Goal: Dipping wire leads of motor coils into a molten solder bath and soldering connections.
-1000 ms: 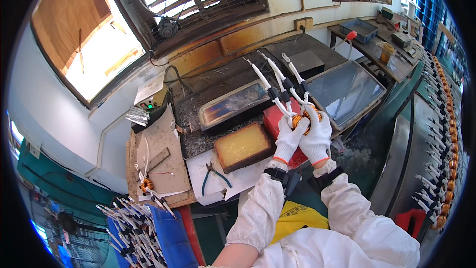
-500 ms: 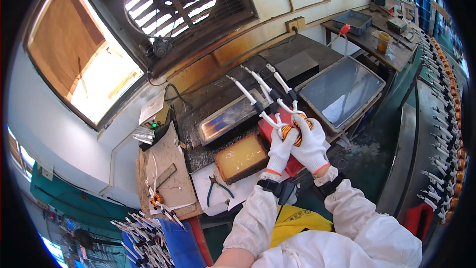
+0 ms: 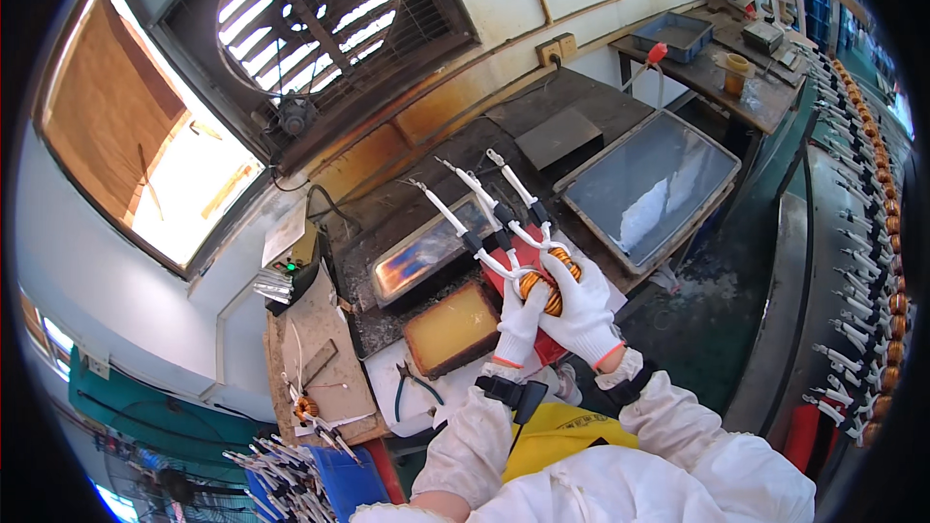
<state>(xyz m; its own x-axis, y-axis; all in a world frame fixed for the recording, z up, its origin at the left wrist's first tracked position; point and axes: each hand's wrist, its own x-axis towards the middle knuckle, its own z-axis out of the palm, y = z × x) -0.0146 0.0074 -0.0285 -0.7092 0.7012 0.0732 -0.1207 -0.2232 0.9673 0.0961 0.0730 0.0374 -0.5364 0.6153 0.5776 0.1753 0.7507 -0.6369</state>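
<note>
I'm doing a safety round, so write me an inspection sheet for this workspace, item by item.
Surface: dark bench, grimy, loose debris near the metal tray.
Job's things: copper-coloured coil, held, white leads pointing forward.
Clutter: pliers on white paper; another coil on the tan board.
Hands: left hand and right hand, both gloved, gripping the copper-coloured coil.
Cables: black cable by the control box; plug in the wall socket.
Surroundings: wall fan; row of coils at right.
</note>
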